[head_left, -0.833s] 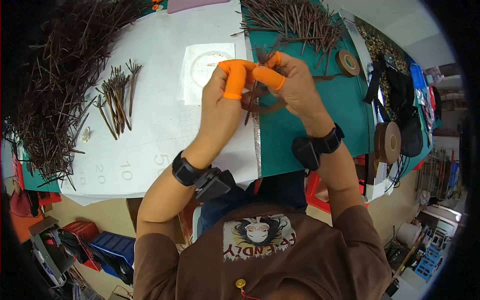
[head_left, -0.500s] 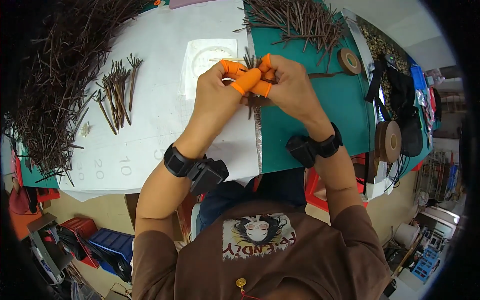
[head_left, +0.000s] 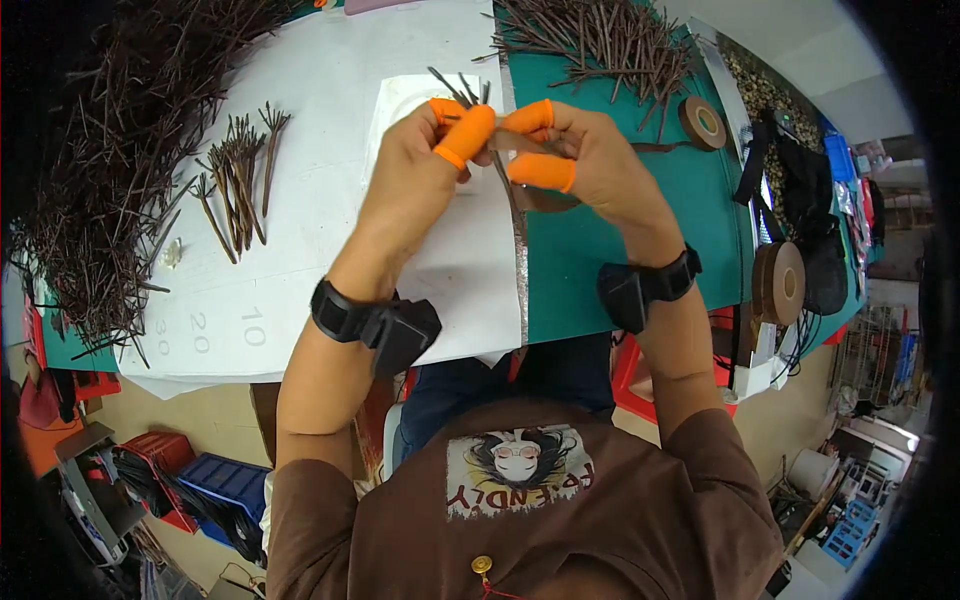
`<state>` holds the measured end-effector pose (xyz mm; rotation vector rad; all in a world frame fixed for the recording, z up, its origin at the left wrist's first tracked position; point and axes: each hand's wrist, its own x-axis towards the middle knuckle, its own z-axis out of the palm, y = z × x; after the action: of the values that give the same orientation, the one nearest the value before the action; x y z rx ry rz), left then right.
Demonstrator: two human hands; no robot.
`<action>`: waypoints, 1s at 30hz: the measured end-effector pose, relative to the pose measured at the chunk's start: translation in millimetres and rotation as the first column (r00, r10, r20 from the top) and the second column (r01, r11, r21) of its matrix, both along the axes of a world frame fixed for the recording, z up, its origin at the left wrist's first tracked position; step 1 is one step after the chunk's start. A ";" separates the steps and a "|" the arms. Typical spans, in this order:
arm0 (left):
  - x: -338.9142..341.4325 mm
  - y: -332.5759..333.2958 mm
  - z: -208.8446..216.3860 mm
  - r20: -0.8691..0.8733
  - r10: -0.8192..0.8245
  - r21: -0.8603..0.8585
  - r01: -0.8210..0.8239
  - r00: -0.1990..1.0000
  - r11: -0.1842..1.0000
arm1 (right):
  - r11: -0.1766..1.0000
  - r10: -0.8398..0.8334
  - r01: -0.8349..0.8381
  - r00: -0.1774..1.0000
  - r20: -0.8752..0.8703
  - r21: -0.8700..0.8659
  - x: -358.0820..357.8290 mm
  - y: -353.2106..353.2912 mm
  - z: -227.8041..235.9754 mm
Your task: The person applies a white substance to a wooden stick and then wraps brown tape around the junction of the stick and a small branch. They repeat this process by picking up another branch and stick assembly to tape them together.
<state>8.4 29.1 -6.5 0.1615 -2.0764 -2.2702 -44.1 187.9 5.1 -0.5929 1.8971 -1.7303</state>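
My left hand [head_left: 415, 155], with orange finger cots, pinches a dark brown branched twig [head_left: 468, 92] whose thin prongs spread above the fingers. Its stem slants down to the right below them. From the twig a strip of brown tape [head_left: 514, 141] stretches across to my right hand [head_left: 600, 165], whose thumb and forefinger also wear orange cots. Those fingers curl round the strip, and a loop of it hangs under the thumb. The exact grip on the tape is partly hidden. Behind my left hand is a white dish [head_left: 398, 98], mostly covered.
Several branched twigs [head_left: 236, 185] lie on the white sheet [head_left: 320, 180] at left, beside a large dark twig heap [head_left: 95, 180]. Straight brown sticks [head_left: 610, 45] are piled at the back of the green mat [head_left: 640, 240]. Tape rolls [head_left: 702, 122] stand at right.
My hands have drawn apart, the left shifting slightly left with the twig. The twig now tilts to the left, and the tape between the hands has come into sight.
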 end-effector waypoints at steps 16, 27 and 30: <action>-6.3 -26.3 2.3 -0.037 -0.198 0.597 0.181 0.979 0.782 | 0.861 -0.097 0.258 0.929 -0.358 0.437 -48.1 98.7 15.8; -2.1 -12.8 9.0 0.081 -0.203 0.272 0.175 0.976 0.946 | 0.963 0.015 0.211 0.582 -0.813 0.169 -20.2 20.2 18.3; -1.4 -7.4 7.6 0.063 -0.147 0.235 0.129 0.987 0.964 | 0.985 0.093 0.009 0.809 -0.580 0.170 -13.8 -3.6 10.9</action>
<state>7.0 21.7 1.1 0.1229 -1.9094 -2.6272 -57.9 184.3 16.1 -1.2049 2.3847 -1.4335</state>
